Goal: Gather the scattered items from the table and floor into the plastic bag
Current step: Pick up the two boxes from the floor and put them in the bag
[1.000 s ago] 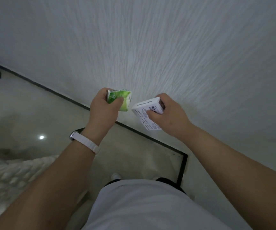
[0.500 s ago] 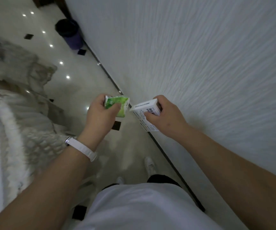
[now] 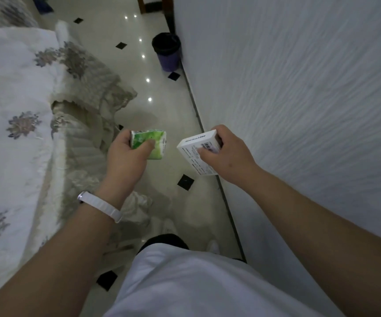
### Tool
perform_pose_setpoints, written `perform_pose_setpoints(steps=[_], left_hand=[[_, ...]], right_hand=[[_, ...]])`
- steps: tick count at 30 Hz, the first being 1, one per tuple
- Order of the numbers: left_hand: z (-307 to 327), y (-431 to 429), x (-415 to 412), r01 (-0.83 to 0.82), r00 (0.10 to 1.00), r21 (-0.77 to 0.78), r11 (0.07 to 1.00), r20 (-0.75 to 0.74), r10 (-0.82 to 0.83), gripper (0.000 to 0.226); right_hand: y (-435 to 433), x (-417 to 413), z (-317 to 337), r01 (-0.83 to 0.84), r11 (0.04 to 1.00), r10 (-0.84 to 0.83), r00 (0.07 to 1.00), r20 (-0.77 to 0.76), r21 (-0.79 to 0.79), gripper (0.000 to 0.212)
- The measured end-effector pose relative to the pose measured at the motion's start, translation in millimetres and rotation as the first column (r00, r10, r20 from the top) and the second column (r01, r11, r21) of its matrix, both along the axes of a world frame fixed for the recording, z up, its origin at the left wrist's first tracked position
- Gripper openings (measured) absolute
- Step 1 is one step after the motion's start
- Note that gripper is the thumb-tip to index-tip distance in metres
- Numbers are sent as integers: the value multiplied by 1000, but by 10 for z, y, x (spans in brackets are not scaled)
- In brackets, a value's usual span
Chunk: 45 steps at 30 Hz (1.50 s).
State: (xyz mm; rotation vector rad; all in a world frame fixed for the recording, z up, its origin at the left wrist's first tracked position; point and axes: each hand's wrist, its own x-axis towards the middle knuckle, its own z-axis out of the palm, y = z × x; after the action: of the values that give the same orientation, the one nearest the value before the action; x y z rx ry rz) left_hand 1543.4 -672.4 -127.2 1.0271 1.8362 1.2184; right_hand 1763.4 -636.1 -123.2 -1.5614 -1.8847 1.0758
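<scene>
The left hand [image 3: 125,156] grips a green and white tissue pack [image 3: 149,144], thumb pressed across its front and fingers curled behind. Just beside it, not touching, the right hand [image 3: 227,154] holds a white box [image 3: 196,152] with a barcode label — fingers wrapped over its far end, thumb on the printed face. Both are held above a glossy tiled floor [image 3: 162,110], between a bed [image 3: 13,99] with a flowered cover and a textured white wall [image 3: 299,88]. A dark bin [image 3: 167,53] stands by the wall farther along — no plastic bag shows.
</scene>
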Motion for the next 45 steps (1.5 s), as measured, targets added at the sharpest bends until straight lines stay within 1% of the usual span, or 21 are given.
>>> perform_pose_setpoints(steps=[2,3,8,11,14,16,19,21,22,25,28,30,33,35,40,45], left_hand=[[-70,175,-192,-33,999,8,999,17,33,32],[-108,279,-291,-42,999,18,999,32,42,32],[-251,927,-852,-50,996,14,999,70,48,25],[-250,1397,-1212,-53,996,0,999,69,53,13],[-208,1847,-1464,-44,995,26,999,91,41,11],[-178,2138,-1569,-24,995,36,999,100,20,8],[-206,2539,-1657,-2,994,38,999,109,-2,4],[-229,2825,-1696,0,994,37,999,106,-4,17],[-240,2973,-1712,7,994,29,1000,107,-10,20],[-296,3457,-1743,13,995,1,1000,98,-13,13],[-295,4001,-1793,-40,994,-29,999,96,43,11],[-212,4337,-1838,-63,997,-43,997,32,64,4],[25,4839,-1994,-117,993,-8,993,-16,116,4],[141,5099,-2154,-165,986,-4,986,-37,165,14],[292,5526,-2546,-323,946,12,946,13,322,13],[164,6070,-2962,-424,906,9,906,-9,424,9]], right_hand=[[216,-162,-25,-18,1000,18,1000,13,2,23],[339,-253,-51,-25,1000,25,999,27,1,23],[1073,-824,-103,-62,998,61,991,118,0,23],[1583,-1244,-8,-75,997,71,986,148,20,23],[2010,-1546,108,-69,997,61,985,161,46,24],[2255,-1647,155,-62,996,51,985,163,59,24],[2593,-1710,180,-44,998,38,986,160,34,24],[2857,-1724,163,-27,999,22,987,161,31,25],[3001,-1729,147,-20,999,13,987,159,38,25],[3501,-1747,39,0,999,-6,992,128,42,25],[4144,-1852,-98,-4,1000,3,998,61,13,25],[4595,-1966,-135,-27,1000,27,998,52,-5,25],[5296,-2226,-44,-119,993,118,992,50,16,26],[5695,-2443,88,-178,983,177,984,38,43,27],[6449,-3015,393,-318,944,318,948,14,93,25],[7060,-3453,309,-403,913,401,915,33,61,24]])
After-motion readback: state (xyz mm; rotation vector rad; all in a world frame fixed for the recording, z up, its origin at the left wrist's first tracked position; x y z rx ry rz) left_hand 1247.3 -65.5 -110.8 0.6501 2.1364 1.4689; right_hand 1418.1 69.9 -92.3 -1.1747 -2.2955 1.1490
